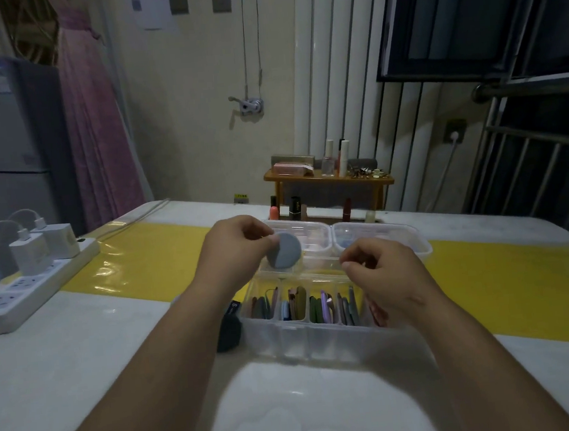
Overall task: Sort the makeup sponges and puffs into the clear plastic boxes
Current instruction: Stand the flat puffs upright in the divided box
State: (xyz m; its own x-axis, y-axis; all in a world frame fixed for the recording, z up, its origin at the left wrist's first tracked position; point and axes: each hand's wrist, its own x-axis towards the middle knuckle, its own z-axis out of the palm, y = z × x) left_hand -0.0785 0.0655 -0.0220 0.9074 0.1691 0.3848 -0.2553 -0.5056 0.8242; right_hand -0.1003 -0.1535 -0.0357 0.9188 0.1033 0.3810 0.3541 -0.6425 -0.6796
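A grey puff (pixel 285 251) was pinched by the left hand (pixel 236 250) over a clear box (pixel 315 228), with release judged next. The curled right hand's (pixel 384 275) hold could not be told.

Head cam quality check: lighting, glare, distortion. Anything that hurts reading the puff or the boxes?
Head view: dim overall, window black; glare patches on the left of the yellow mat; wide-angle bend tilts the window bars at the right edge; puff in the left hand readable but slightly soft; near box front wall hazy, low contrast.
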